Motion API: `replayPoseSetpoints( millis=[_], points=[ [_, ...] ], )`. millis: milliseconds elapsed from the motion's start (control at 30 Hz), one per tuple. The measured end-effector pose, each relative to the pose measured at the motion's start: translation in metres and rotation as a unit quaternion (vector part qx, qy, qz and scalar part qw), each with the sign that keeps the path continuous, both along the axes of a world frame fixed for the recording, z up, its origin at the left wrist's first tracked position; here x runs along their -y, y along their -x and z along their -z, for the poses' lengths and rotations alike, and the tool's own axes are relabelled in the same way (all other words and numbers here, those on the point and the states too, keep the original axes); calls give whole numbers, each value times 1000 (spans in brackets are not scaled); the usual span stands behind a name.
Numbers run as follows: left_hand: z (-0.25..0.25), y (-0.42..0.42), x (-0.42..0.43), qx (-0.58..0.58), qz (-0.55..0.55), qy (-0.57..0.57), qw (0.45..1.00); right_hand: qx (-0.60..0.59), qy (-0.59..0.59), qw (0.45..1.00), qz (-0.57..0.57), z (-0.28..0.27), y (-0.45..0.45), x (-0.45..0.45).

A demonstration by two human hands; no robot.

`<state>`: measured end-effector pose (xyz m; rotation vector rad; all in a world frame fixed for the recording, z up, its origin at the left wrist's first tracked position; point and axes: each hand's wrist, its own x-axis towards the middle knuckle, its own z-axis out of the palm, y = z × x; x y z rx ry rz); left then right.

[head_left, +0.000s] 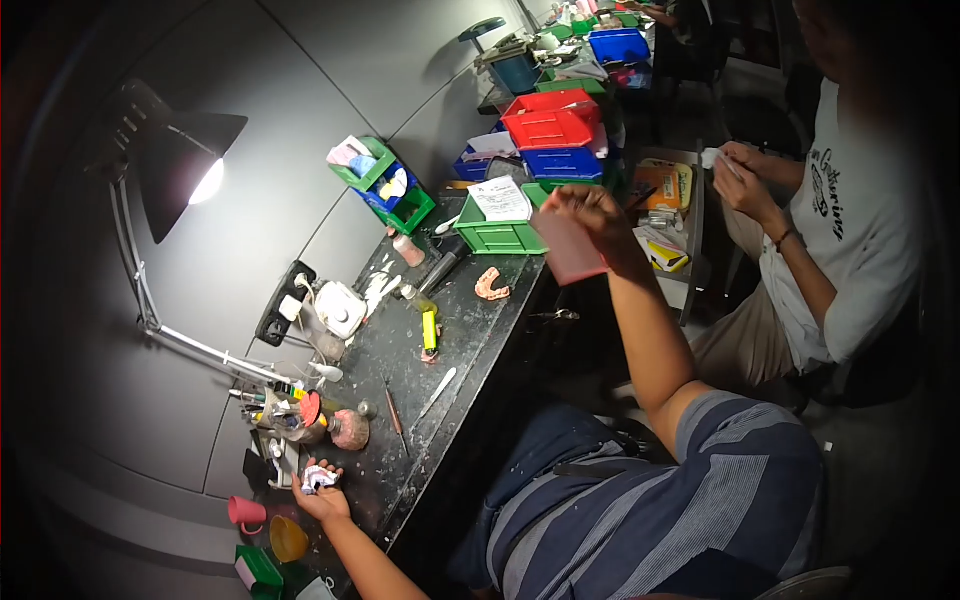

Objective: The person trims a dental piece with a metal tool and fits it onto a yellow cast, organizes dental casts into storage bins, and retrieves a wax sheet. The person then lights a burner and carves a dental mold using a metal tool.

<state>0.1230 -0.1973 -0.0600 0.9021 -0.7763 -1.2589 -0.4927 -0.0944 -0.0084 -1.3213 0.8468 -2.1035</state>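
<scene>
My left hand (322, 503), low on the left over the bench, is cupped palm up around a small white dental cast (319, 478) with some pink on it. Raised past the bench's front edge, my right hand (592, 212) pinches a flat pink wax sheet (572, 250), slightly blurred. A pink horseshoe-shaped dental piece (492, 284) lies near the bench edge. Between my hands on the bench are a white spatula (438, 392), a thin brown-handled carving tool (394, 408) and a yellow lighter (430, 330). Beside my left hand stands a round pinkish jar (349, 430).
A lit desk lamp (190, 170) reaches over the bench (450, 340). Green (490, 235), red (550, 120) and blue bins stand at the back. A pink mug (245, 512) and yellow cup (289, 538) are lower left. A co-worker (830, 220) sits right, holding something white, beside an open drawer.
</scene>
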Motion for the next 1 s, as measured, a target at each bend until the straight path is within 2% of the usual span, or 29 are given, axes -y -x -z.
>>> replayPoseSetpoints(
  millis=[67, 100, 200, 267, 400, 433, 467, 533, 600, 667, 800, 867, 933, 1000],
  points=[
    [0, -1, -1, -9, -7, -16, 1000, -103, -15, 995, -14, 0, -3, -1],
    [0, -2, -1, -10, 0, -11, 1000, -139, -127, 982, 24, -2, 0, -5],
    [1, -4, 0, -6, 3, -6, 1000, -226, -250, 926, 168, 0, -3, -4],
    [1, -3, -1, -4, -2, -7, 1000, -307, -283, 899, 134, 6, -7, 1],
    [-1, -1, -2, -2, 2, -3, 1000, -365, -272, 889, 36, 7, -30, 5],
    [-1, -1, -2, -4, 0, -4, 1000, -413, -275, 867, 32, -1, -38, 2],
    [-2, -1, -2, -1, 0, -5, 1000, -424, -273, 864, 10, -2, -45, 2],
    [-3, 0, -3, -10, 5, -7, 1000, -453, -191, 871, 9, 4, -55, 4],
    [-5, 2, -6, -7, -3, -15, 1000, -470, -180, 863, 49, -1, -57, -3],
    [-7, 2, -7, -8, -12, -21, 1000, -513, -222, 827, -57, -10, -48, -7],
    [-8, 3, -5, -12, -5, -21, 1000, -491, -333, 795, 126, -24, -31, -11],
    [-7, 2, -5, -10, 1, -15, 1000, -476, -321, 794, 200, -22, -19, 8],
    [-6, 2, -4, -7, -4, -17, 1000, -468, -301, 805, 206, -24, -17, 21],
    [-5, 2, -4, -8, -3, -14, 1000, -468, -335, 794, 197, -30, -22, 35]
  ],
)
